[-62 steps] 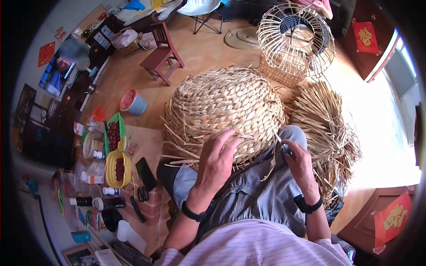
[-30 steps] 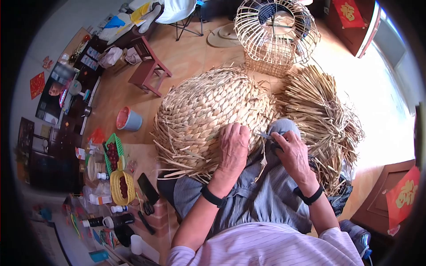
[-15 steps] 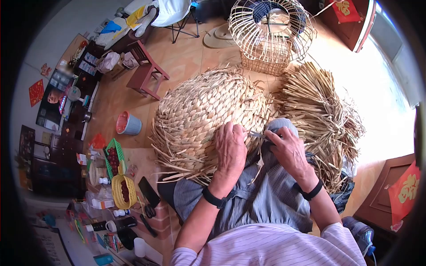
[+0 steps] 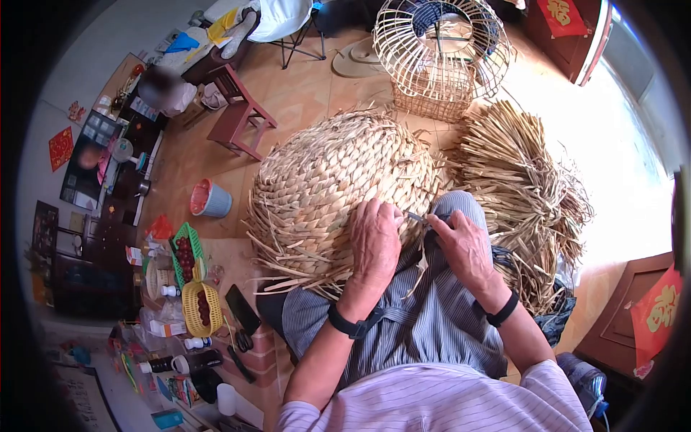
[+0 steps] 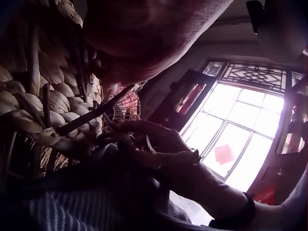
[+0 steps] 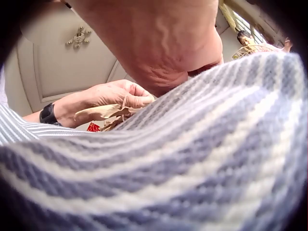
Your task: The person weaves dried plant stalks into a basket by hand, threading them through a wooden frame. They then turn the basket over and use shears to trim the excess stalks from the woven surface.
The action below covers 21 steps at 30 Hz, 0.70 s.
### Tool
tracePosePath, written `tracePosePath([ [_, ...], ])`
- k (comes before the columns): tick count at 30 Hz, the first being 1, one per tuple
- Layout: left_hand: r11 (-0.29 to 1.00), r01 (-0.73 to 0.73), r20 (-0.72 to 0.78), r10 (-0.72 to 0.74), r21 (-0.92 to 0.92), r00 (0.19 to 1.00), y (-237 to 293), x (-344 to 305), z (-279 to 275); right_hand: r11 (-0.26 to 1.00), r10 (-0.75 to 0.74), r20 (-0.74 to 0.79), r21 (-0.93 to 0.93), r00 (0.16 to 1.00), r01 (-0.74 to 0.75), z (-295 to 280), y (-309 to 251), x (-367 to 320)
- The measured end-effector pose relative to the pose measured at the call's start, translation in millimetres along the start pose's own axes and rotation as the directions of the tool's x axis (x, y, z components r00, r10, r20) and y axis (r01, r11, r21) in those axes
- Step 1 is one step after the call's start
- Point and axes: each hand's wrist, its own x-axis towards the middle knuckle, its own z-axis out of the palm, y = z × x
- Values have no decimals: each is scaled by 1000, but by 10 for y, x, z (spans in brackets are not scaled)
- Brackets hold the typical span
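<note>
A large round basket [image 4: 324, 183] woven from dried straw lies against the lap in the head view, loose strand ends sticking out along its near edge. My left hand [image 4: 376, 245] lies against its near right side, fingers curled, pinching a straw strand [image 6: 98, 113] that trails below the hand in the right wrist view. My right hand [image 4: 466, 250] grips a pair of scissors [image 4: 415, 217] above the raised knee, the blade pointing left at the left fingertips. The handles are mostly hidden in the hand. In the left wrist view the right hand [image 5: 161, 149] is dark and backlit.
A thick straw bundle [image 4: 522, 194] stands right of the knee. Beyond are an openwork cane frame [image 4: 385, 65] over a wicker basket [image 4: 432, 104], a red-brown chair [image 4: 241, 122] and a bin [image 4: 214, 201]. Fruit baskets, bottles and a phone [image 4: 242, 308] lie at left.
My left hand has come down onto the basket's side and its fingers have closed. The right hand has brought the scissors leftward to the left fingertips; over the last half second both hands barely move.
</note>
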Motion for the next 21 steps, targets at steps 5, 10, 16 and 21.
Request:
tracePosePath([
  [5,900,144,111,-107,-412,988,-42,-42,-304,964,81,-53,259,995,-64,-5,63,-135],
  [10,665,288,480,122,-690,868,-375,-655,-913,779,221,48,593,974,-206,-15,87,-189],
  [16,864,337,764,80,-373,640,-1063,-1643,-1247,676,156,130,708,979,-202,-113,-134,-16],
  [21,674,507,663,-35,-537,748,-1068,-1416,-1636,777,-3,101,627,995,-61,-194,-648,345],
])
